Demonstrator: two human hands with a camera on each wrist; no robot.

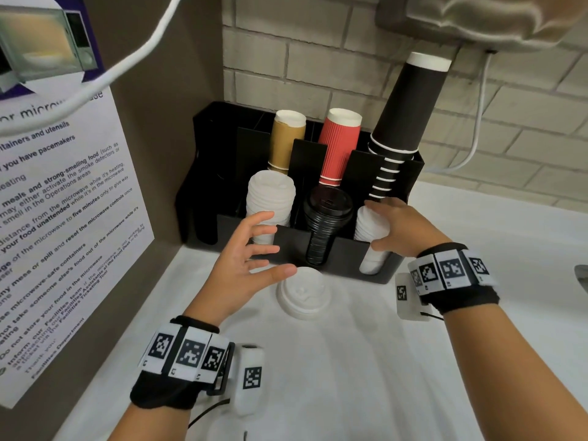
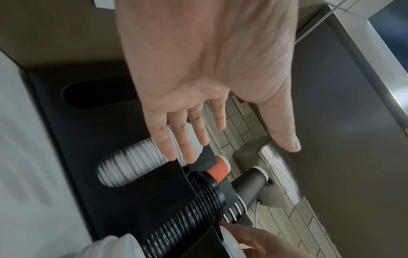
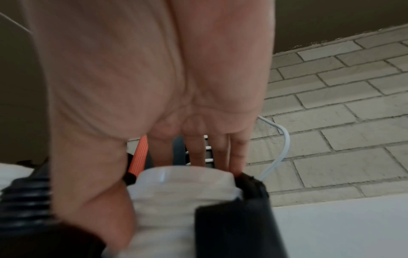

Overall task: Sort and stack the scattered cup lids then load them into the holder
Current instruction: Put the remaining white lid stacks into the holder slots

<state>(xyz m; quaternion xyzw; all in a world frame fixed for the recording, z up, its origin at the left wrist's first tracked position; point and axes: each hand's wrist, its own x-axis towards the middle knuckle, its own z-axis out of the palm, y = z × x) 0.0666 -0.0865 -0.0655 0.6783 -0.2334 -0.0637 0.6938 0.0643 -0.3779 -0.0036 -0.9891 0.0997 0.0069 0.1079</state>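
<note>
1. Task looked nearly done. The black holder (image 1: 337, 253) at frame centre already had three front slots filled: a white lid stack (image 1: 270, 202) on the left, a black lid stack (image 1: 326, 224) in the middle, and a second white stack (image 1: 370, 230) on the right.
2. Right hand (image 1: 394, 227), centre right, was on that right stack. Thumb sat low at the slot front and fingers (image 1: 375, 205) lay over the top. The right wrist view showed the same grip around the lids, so it was holding and seating them.
3. Left hand (image 1: 245, 265), centre left, held nothing. Fingers were spread wide, hovering in front of the left white stack and just above the desk.
4. What was left, as I judged: one loose white lid (image 1: 302, 292) lay flat on the desk, just in front of the holder, below the black stack and beside the left thumb. It probably needed to go on a white stack. No other loose lids were visible.
5. Back slots held cups: tan (image 1: 284, 141), red (image 1: 340, 144), and a tall black cup stack (image 1: 404, 119) toward upper right.
6. The desk (image 1: 366, 377) was white and smooth, filling the lower frame.
7. The room had a pale brick wall (image 1: 525, 122) at upper right with a white cable, and a brown side panel on the left carrying a microwave notice (image 1: 57, 218).
</note>
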